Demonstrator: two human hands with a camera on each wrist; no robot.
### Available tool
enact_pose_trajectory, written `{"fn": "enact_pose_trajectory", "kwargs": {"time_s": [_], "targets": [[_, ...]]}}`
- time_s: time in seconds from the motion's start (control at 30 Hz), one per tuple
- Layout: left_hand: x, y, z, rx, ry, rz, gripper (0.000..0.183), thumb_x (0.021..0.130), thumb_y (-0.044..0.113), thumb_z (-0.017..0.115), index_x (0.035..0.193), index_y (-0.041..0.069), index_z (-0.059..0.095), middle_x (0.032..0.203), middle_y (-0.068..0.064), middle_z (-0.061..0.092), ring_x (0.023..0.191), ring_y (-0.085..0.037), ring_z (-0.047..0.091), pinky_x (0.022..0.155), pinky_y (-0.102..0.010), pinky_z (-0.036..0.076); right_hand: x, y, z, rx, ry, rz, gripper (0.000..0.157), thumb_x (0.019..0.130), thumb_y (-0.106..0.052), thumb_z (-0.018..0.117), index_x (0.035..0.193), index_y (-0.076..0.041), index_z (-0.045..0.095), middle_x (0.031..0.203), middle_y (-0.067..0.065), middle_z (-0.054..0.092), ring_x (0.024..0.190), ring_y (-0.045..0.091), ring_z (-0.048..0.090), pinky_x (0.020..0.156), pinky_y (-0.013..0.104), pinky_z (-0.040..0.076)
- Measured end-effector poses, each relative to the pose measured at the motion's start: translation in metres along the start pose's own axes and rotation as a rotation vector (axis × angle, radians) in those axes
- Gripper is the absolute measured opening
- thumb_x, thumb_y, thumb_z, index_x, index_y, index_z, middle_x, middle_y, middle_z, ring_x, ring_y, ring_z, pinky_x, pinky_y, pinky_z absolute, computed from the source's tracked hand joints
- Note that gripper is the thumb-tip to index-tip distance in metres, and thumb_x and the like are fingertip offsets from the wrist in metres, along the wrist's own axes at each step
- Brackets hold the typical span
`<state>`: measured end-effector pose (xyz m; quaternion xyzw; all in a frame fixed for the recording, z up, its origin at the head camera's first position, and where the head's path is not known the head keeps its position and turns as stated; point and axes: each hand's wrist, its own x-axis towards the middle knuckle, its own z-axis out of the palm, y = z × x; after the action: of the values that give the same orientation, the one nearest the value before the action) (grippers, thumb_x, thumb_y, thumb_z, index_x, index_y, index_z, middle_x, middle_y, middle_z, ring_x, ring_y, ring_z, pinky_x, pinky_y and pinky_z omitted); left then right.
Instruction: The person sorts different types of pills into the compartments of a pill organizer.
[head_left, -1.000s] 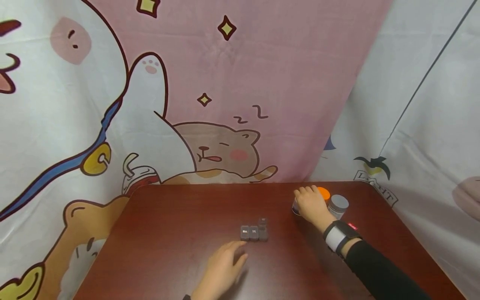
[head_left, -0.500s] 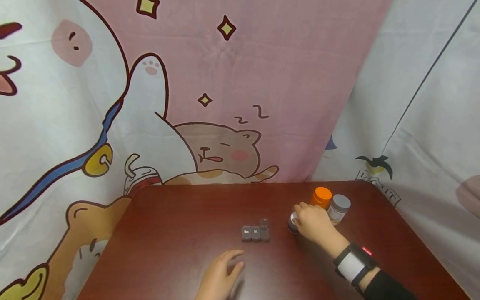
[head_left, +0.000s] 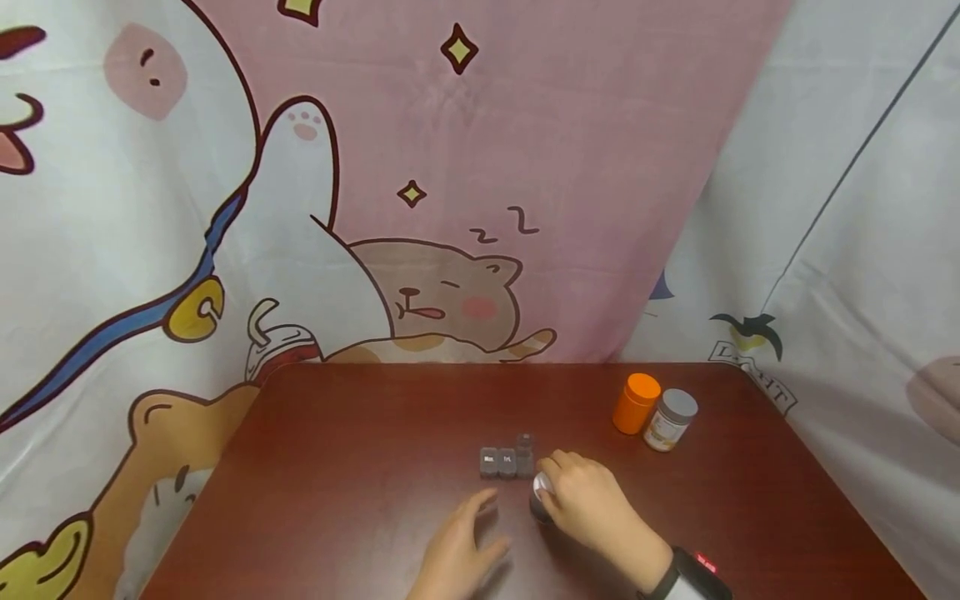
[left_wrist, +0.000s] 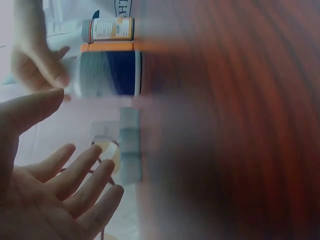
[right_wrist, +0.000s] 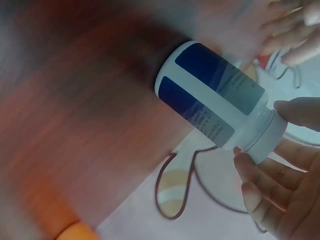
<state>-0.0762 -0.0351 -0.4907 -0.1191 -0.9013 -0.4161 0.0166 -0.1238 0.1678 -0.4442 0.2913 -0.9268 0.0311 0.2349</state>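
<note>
One high view, two close ones
The head camera faces forward and down over the table (head_left: 360, 450); the wrist cameras look across it from close by, their views tipped, both showing the bottle (right_wrist: 212, 92).

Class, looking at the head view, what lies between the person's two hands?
The bottle, held at its cap by the right hand, shows between them in the head view. From bottle to left hand, only bare table shows.
</note>
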Motion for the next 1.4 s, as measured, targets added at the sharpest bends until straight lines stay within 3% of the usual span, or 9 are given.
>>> {"fn": "enact_pose_trajectory", "kwargs": {"time_s": [0.27, 0.5, 0.63, 0.73, 0.83, 1.07, 1.2, 1.3, 1.4], "targets": [[0.0, 0.002, 0.015, -0.134, -0.121, -0.066, 0.078, 0.071, 0.04, 0.074, 0.136, 0.01, 0.044, 0.134, -0.019, 0.057, 0.119, -0.042, 0.05, 0.093, -0.067, 0.044, -0.01, -0.033, -0.001, 0.097, 0.009, -0.047, 0.028, 0.072, -0.032, 0.074, 0.089, -0.012, 0.067, 0.08, -0.004, 0.066, 0.068, 0.008, 0.058, 0.055, 0.027, 0.057], [0.004, 0.0, 0.017, -0.186, -0.131, -0.068, 0.077, 0.07, 0.047, 0.073, 0.133, 0.009, 0.048, 0.137, -0.021, 0.054, 0.123, -0.043, 0.047, 0.096, -0.069, 0.04, -0.012, -0.044, 0.0, 0.103, 0.1, -0.062, 0.025, 0.07, -0.032, 0.073, 0.088, -0.015, 0.068, 0.08, -0.007, 0.066, 0.069, 0.007, 0.057, 0.054, 0.027, 0.052], [0.012, -0.002, 0.015, -0.239, -0.175, -0.056, 0.079, 0.07, 0.048, 0.073, 0.134, 0.009, 0.048, 0.135, -0.019, 0.056, 0.121, -0.04, 0.049, 0.098, -0.069, 0.038, -0.011, -0.043, 0.004, 0.138, 0.132, -0.053, 0.032, 0.067, -0.038, 0.076, 0.09, -0.018, 0.067, 0.083, -0.008, 0.067, 0.072, 0.007, 0.058, 0.056, 0.03, 0.053], [0.016, -0.003, 0.011, -0.278, -0.221, -0.053, 0.082, 0.069, 0.046, 0.075, 0.136, 0.008, 0.046, 0.132, -0.02, 0.058, 0.11, -0.036, 0.057, 0.09, -0.062, 0.049, -0.011, -0.041, 0.009, 0.251, 0.096, 0.005, 0.04, 0.065, -0.045, 0.077, 0.097, -0.023, 0.067, 0.09, -0.013, 0.069, 0.078, 0.003, 0.059, 0.062, 0.031, 0.055], [0.018, -0.003, 0.009, -0.295, -0.233, -0.042, 0.08, 0.068, 0.044, 0.076, 0.135, 0.009, 0.048, 0.128, -0.019, 0.061, 0.105, -0.031, 0.059, 0.082, -0.057, 0.054, -0.015, -0.038, 0.015, 0.463, 0.026, 0.127, 0.046, 0.066, -0.048, 0.076, 0.107, -0.028, 0.066, 0.101, -0.018, 0.068, 0.089, 0.0, 0.058, 0.07, 0.031, 0.056], [0.021, -0.003, 0.013, -0.269, -0.192, 0.014, 0.074, 0.067, 0.04, 0.078, 0.128, 0.006, 0.053, 0.124, -0.016, 0.064, 0.117, -0.035, 0.053, 0.099, -0.067, 0.038, -0.03, -0.031, 0.03, 0.94, -0.031, 0.322, 0.056, 0.069, -0.036, 0.077, 0.12, -0.021, 0.062, 0.114, -0.004, 0.068, 0.101, 0.014, 0.059, 0.079, 0.035, 0.053], [0.022, -0.002, 0.016, -0.247, -0.158, 0.024, 0.069, 0.066, 0.038, 0.079, 0.122, 0.005, 0.057, 0.119, -0.014, 0.067, 0.112, -0.033, 0.057, 0.097, -0.063, 0.042, -0.035, -0.031, 0.033, 1.059, -0.047, 0.451, 0.057, 0.067, -0.029, 0.08, 0.12, -0.017, 0.062, 0.117, 0.003, 0.069, 0.103, 0.014, 0.059, 0.084, 0.039, 0.051], [0.023, -0.002, 0.019, -0.234, -0.139, 0.029, 0.068, 0.065, 0.038, 0.079, 0.121, 0.005, 0.059, 0.118, -0.013, 0.068, 0.11, -0.031, 0.058, 0.097, -0.062, 0.043, -0.034, -0.033, 0.029, 1.077, -0.048, 0.518, 0.053, 0.064, -0.024, 0.081, 0.114, -0.015, 0.066, 0.114, 0.004, 0.07, 0.104, 0.012, 0.058, 0.09, 0.043, 0.047], [0.024, -0.003, 0.021, -0.222, -0.123, 0.062, 0.066, 0.065, 0.038, 0.079, 0.12, 0.005, 0.061, 0.116, -0.013, 0.07, 0.109, -0.028, 0.06, 0.096, -0.058, 0.046, -0.03, -0.035, 0.019, 1.037, -0.024, 0.495, 0.046, 0.063, -0.021, 0.082, 0.106, -0.015, 0.07, 0.107, 0.002, 0.072, 0.101, 0.011, 0.06, 0.092, 0.043, 0.044]]}}
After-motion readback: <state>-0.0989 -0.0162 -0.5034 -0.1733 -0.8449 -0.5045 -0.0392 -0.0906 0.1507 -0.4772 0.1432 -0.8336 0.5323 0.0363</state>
